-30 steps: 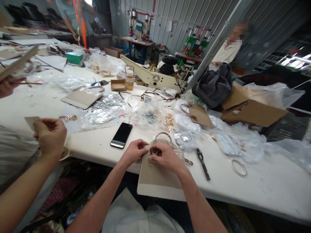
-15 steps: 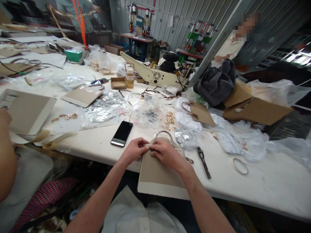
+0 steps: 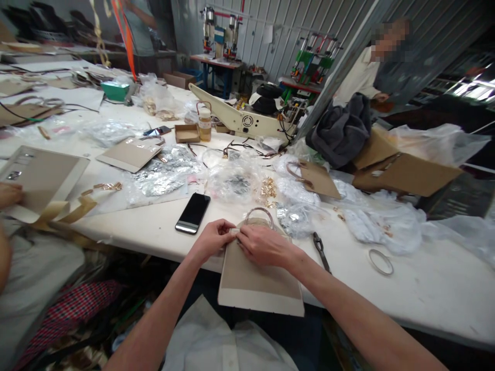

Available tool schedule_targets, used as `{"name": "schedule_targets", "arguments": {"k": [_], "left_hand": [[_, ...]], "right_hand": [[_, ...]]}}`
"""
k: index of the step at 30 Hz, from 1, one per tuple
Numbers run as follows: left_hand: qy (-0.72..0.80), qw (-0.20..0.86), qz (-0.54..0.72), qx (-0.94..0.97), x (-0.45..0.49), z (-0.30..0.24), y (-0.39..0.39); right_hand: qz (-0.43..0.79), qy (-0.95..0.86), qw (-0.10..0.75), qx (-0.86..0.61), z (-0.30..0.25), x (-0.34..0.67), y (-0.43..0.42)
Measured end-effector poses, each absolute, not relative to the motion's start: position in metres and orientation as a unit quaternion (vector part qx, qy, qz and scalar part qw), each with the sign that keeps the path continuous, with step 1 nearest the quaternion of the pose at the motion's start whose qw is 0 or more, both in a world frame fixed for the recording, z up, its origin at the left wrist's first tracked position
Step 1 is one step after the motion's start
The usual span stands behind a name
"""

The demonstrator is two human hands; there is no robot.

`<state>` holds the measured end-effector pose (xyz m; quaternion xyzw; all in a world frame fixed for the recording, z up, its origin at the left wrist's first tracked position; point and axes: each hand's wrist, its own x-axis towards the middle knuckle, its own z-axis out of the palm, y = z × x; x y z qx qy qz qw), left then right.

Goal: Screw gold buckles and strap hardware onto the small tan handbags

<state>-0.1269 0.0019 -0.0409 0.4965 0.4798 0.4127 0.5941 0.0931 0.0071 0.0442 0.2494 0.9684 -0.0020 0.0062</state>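
Note:
A flat taupe bag panel [image 3: 263,282] with a pale lower band lies over the table's front edge, partly above my lap. A curved handle [image 3: 260,210] rises at its far end. At the panel's top left corner, my left hand [image 3: 214,238] is closed in a pinch on the edge. My right hand [image 3: 266,245] lies across the upper part of the panel, fingers bent together and tips close to the left fingertips. Whatever is between the right fingertips is hidden. A dark metal hand tool [image 3: 320,251] rests to the right, partly behind my right forearm.
A phone [image 3: 192,213] lies left of my hands. Beyond are gold metal fittings [image 3: 268,190], plastic bags [image 3: 235,180] and another handled panel [image 3: 319,178]. A tape roll [image 3: 381,262] is at right. At left, a co-worker's hand [image 3: 11,196] touches a similar panel [image 3: 46,172].
My right hand has turned flatter over the panel, its forearm swinging out to the right and now covering the tool's lower end. The co-worker's hand at left has come lower.

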Motion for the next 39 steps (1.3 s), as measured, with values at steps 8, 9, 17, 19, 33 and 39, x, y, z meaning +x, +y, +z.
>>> {"name": "schedule_targets", "arguments": {"k": [8, 9, 17, 19, 33, 39], "left_hand": [[0.469, 0.605, 0.402, 0.502, -0.13, -0.042, 0.002], [0.468, 0.606, 0.401, 0.502, -0.13, -0.041, 0.002], [0.47, 0.615, 0.397, 0.493, -0.13, -0.042, 0.002], [0.471, 0.609, 0.399, 0.498, -0.131, -0.041, 0.001], [0.464, 0.609, 0.405, 0.5, -0.131, -0.041, 0.002], [0.464, 0.606, 0.404, 0.504, -0.131, -0.042, 0.001]], "right_hand": [[-0.013, 0.974, -0.057, 0.217, 0.02, 0.11, 0.012], [-0.023, 0.973, -0.063, 0.219, 0.018, 0.112, 0.011], [-0.06, 0.965, -0.058, 0.25, 0.03, 0.106, 0.013], [-0.055, 0.965, -0.055, 0.251, 0.033, 0.104, 0.013], [-0.114, 0.947, -0.075, 0.292, 0.039, 0.103, 0.007], [-0.158, 0.927, -0.089, 0.327, 0.04, 0.097, 0.007]]}}
